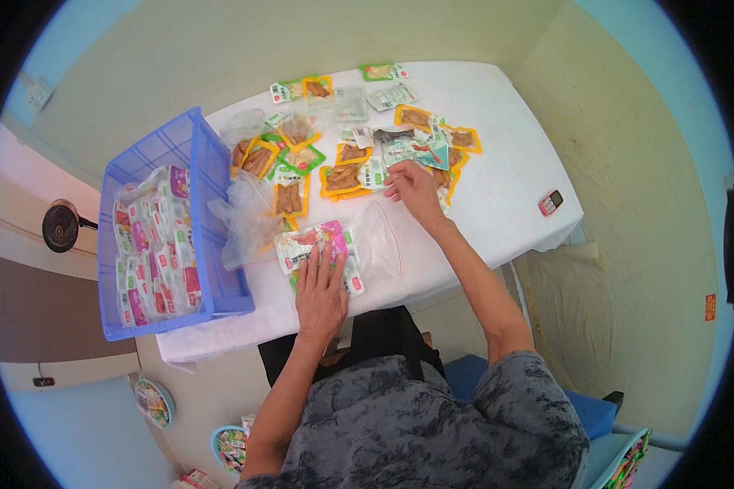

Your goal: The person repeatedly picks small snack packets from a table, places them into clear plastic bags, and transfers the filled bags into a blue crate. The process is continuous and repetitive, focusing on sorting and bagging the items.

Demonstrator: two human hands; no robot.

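Observation:
My left hand [322, 299] lies flat, fingers spread, on a pink-and-white sealed food packet [300, 247]. More green-and-white packaging [352, 282] shows from beneath that packet. My right hand [415, 191] hovers over the middle of the table, its fingers loosely bent and nothing seen in them. Its fingertips are by the white end of a yellow-edged packet of brown food [344, 178]; whether they touch it cannot be told. Just beyond this hand is a teal-and-white packet [417, 153]. A clear plastic bag [377, 239] rests between my two hands.
A blue plastic crate [220, 214] at the left holds rows of upright packets [156, 244]. Crumpled clear bags [244, 217] lie beside it. Several packets [300, 131] are scattered across the white tablecloth [495, 122]. A red mobile phone [550, 203] sits at the right edge. Basins of wrappers [229, 449] stand below.

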